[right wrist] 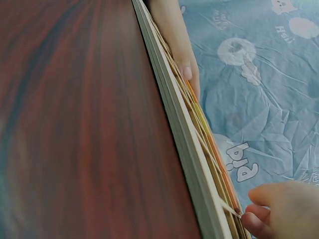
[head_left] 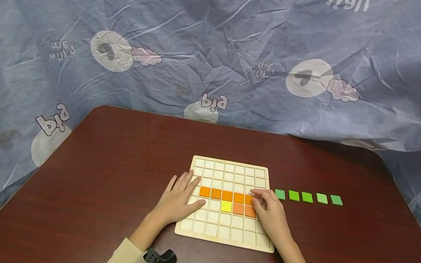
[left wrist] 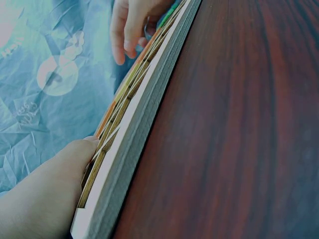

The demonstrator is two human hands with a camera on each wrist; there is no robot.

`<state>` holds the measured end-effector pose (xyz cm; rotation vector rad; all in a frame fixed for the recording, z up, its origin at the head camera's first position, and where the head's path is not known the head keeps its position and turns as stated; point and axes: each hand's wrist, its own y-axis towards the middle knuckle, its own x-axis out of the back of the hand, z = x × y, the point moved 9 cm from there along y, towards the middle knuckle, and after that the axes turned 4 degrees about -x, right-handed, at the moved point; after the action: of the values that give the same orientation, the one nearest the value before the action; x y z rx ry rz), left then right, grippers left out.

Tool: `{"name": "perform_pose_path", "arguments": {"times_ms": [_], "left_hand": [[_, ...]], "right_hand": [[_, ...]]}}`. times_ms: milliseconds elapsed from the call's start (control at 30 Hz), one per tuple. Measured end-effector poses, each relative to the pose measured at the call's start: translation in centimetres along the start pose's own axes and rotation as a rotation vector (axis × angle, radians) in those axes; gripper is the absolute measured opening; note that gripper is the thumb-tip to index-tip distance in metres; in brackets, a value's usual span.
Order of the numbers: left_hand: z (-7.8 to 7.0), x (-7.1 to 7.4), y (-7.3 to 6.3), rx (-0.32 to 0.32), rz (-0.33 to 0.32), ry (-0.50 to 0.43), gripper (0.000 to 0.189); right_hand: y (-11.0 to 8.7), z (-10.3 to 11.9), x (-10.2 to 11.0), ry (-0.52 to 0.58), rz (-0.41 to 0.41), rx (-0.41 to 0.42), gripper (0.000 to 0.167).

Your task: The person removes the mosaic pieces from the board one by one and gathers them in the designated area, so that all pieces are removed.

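Grid board (head_left: 223, 232) laid flat on the worktop (head_left: 125, 159), orange tiles (head_left: 227, 196) set in it.
In the head view, its left edge is covered by the left hand (head_left: 177, 200), spread wide; the right hand (head_left: 272, 215) is bent narrowly at the orange row's right end, and whether a tile is pinched cannot be told. In the left wrist view, the board is seen edge-on, judged stiff and best steadied there. In the right wrist view, the orange tiles are seen thin, probably light and slippery, best pinched by opposite edges.
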<state>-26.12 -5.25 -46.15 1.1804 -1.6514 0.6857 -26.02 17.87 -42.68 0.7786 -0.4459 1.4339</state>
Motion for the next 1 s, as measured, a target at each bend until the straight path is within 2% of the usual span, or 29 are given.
{"name": "perform_pose_path", "arguments": {"times_ms": [133, 333, 533, 1000], "left_hand": [[0.0, 0.0, 0.0, -0.003, 0.000, 0.004, 0.070], [0.2, 0.1, 0.0, 0.007, -0.002, 0.014, 0.071], [0.3, -0.1, -0.1, 0.015, 0.012, 0.015, 0.072], [-0.2, 0.2, -0.1, -0.004, -0.005, -0.001, 0.071]], "right_hand": [[-0.1, -0.3, -0.4, 0.002, -0.005, 0.005, 0.021], [0.0, -0.5, -1.0, -0.003, 0.044, 0.012, 0.025], [0.0, -0.4, -1.1, -0.015, 0.042, 0.036, 0.028], [0.1, -0.6, -1.0, -0.009, 0.031, 0.033, 0.018]]}}
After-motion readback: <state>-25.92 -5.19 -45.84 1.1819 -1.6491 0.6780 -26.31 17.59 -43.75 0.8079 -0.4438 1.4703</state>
